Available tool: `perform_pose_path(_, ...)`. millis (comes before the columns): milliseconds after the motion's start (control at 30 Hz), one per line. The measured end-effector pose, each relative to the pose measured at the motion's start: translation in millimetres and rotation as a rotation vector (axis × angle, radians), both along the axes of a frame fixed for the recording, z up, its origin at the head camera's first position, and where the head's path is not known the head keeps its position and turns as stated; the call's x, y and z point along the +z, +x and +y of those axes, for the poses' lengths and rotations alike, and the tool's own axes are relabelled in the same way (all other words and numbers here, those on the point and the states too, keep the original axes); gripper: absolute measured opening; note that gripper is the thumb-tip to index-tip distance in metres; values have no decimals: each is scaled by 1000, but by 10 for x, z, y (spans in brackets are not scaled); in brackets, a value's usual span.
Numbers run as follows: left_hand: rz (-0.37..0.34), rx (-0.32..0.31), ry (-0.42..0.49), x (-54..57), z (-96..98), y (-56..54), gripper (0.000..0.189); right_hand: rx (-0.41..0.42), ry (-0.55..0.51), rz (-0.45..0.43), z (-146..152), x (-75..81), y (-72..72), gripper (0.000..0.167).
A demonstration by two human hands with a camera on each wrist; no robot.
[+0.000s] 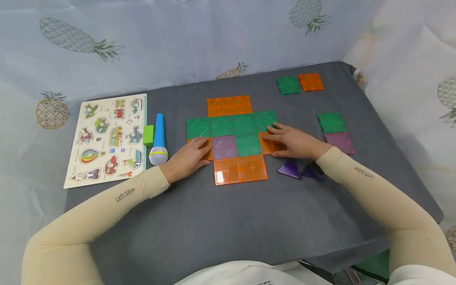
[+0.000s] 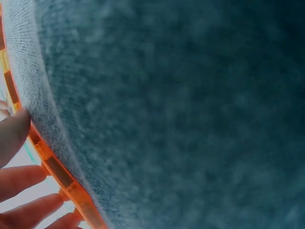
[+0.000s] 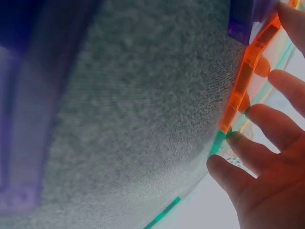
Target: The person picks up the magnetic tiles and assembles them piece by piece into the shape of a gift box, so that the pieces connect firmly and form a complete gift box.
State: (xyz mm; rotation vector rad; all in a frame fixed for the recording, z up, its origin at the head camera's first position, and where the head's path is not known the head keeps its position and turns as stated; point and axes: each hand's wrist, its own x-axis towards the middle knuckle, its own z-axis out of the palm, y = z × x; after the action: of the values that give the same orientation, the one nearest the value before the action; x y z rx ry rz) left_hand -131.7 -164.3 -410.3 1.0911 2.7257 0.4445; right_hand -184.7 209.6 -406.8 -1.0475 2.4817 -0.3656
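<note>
Squaring the flat tile layout [image 1: 248, 144], seemingly | lying nearer the surface's [image 1: 221, 221] far edge | left hand [image 1: 187, 160], right hand [image 1: 297, 142]: extended fingers touching orange end tiles [image 1: 268, 147], grasping nothing | next move likely calling for even inward pressure

"Let's Slim" stands in dark print on the left sleeve [image 1: 89, 221], near its wrist cuff, the line slanting up toward that cuff. The same wording, "Let's Slim", is printed on the right sleeve [image 1: 388, 202], also near the cuff. Along the left edge of the surface [image 1: 199, 221], the picture board [image 1: 105, 139] carries tiny captions too small to read. Dark lettering on the white shirt [image 1: 238, 275] is cut off and illegible.
</note>
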Motion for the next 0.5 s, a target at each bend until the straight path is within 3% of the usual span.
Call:
perform_pose_path(300, 2, 10, -21, 34, 28, 13, 59, -50, -10, 55, 55, 21, 24, 63)
perform_pose_path(400, -7, 11, -41, 50, 25, 19, 59, -186, 19, 132, 214, 73, -50, 59)
perform_pose_path(500, -20, 15, -60, 69, 33, 25, 61, -448, 125, 126, 511, 175, -153, 65)
